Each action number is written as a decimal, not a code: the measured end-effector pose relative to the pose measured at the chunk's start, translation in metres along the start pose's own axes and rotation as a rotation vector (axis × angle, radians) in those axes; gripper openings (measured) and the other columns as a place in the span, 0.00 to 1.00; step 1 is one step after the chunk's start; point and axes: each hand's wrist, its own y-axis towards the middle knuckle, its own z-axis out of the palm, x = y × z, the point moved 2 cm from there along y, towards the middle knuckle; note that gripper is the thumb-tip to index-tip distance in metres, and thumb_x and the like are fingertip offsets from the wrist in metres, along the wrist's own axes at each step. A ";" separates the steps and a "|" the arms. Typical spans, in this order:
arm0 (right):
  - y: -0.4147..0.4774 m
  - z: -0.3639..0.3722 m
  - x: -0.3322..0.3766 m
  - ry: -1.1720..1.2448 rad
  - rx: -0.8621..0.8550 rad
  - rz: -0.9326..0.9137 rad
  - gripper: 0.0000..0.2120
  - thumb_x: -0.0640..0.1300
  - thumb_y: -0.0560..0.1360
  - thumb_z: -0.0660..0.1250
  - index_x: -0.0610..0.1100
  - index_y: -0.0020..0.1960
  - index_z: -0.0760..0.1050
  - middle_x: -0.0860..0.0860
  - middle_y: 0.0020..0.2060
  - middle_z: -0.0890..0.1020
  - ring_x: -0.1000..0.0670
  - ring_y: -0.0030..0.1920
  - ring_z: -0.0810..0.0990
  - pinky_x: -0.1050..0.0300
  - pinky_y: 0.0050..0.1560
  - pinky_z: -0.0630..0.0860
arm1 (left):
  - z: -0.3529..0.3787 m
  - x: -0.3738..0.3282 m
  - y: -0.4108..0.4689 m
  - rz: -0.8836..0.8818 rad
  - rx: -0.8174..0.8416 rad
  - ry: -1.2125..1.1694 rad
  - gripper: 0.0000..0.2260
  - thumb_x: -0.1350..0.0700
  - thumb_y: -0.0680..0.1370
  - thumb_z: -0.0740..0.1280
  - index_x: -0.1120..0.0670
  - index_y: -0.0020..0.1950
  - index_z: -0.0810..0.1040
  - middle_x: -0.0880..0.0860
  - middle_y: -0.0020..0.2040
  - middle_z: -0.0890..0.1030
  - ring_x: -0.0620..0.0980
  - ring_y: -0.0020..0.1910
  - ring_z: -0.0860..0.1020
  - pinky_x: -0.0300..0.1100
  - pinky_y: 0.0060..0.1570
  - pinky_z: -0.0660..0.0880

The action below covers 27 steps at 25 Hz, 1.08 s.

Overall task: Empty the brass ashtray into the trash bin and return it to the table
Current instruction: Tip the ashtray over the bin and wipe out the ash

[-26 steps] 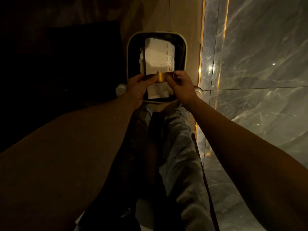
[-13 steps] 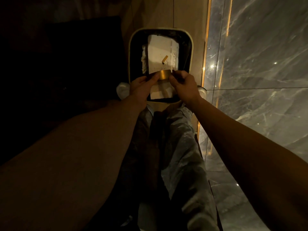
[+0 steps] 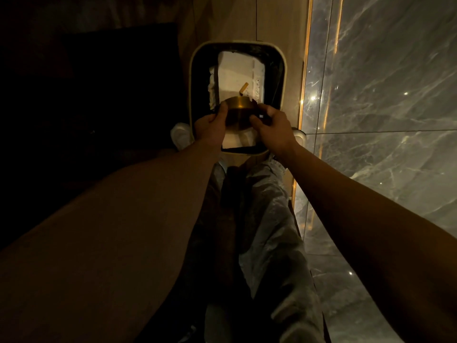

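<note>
I hold the round brass ashtray (image 3: 239,112) over the open trash bin (image 3: 283,78), tipped away from me so its underside faces the camera. My left hand (image 3: 210,126) grips its left side and my right hand (image 3: 270,126) grips its right side. The bin has a pale rim and a dark liner, with white paper (image 3: 237,75) inside. A cigarette butt (image 3: 243,88) lies on that paper just beyond the ashtray. The table is out of view.
A grey marble wall (image 3: 385,95) with a lit gold strip (image 3: 305,90) runs along the right. Wood flooring (image 3: 279,18) lies beyond the bin. A dark piece of furniture (image 3: 111,82) fills the left. My legs and white shoes (image 3: 180,134) stand just before the bin.
The ashtray has tipped further, so its round base now faces me. A cigarette butt has dropped onto the paper in the bin. My hands sit slightly lower and closer.
</note>
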 end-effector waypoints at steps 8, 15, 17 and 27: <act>-0.001 0.001 0.008 -0.058 0.041 -0.028 0.21 0.41 0.77 0.65 0.43 0.69 0.68 0.43 0.66 0.74 0.45 0.66 0.74 0.49 0.66 0.73 | -0.004 -0.002 -0.002 0.036 -0.027 0.017 0.16 0.52 0.80 0.65 0.57 0.65 0.78 0.59 0.62 0.80 0.56 0.62 0.78 0.51 0.64 0.75; -0.004 -0.006 0.018 -0.076 0.010 -0.097 0.19 0.47 0.77 0.66 0.47 0.68 0.72 0.44 0.60 0.79 0.47 0.61 0.78 0.50 0.62 0.76 | -0.001 -0.006 -0.012 0.287 0.079 0.313 0.29 0.53 0.71 0.72 0.48 0.72 0.71 0.54 0.64 0.78 0.53 0.65 0.75 0.49 0.65 0.73; -0.003 -0.010 0.022 -0.085 -0.005 -0.122 0.19 0.42 0.76 0.65 0.45 0.67 0.73 0.43 0.59 0.80 0.47 0.61 0.77 0.50 0.64 0.76 | 0.000 -0.004 -0.014 0.345 0.106 0.392 0.43 0.50 0.63 0.76 0.45 0.76 0.63 0.55 0.67 0.74 0.54 0.68 0.73 0.52 0.66 0.73; -0.001 -0.025 0.018 -0.115 0.020 -0.127 0.28 0.52 0.69 0.65 0.47 0.68 0.71 0.40 0.57 0.76 0.42 0.58 0.77 0.43 0.61 0.78 | -0.002 -0.015 -0.034 0.638 0.096 0.643 0.50 0.50 0.61 0.82 0.55 0.77 0.60 0.63 0.69 0.63 0.61 0.67 0.69 0.48 0.62 0.70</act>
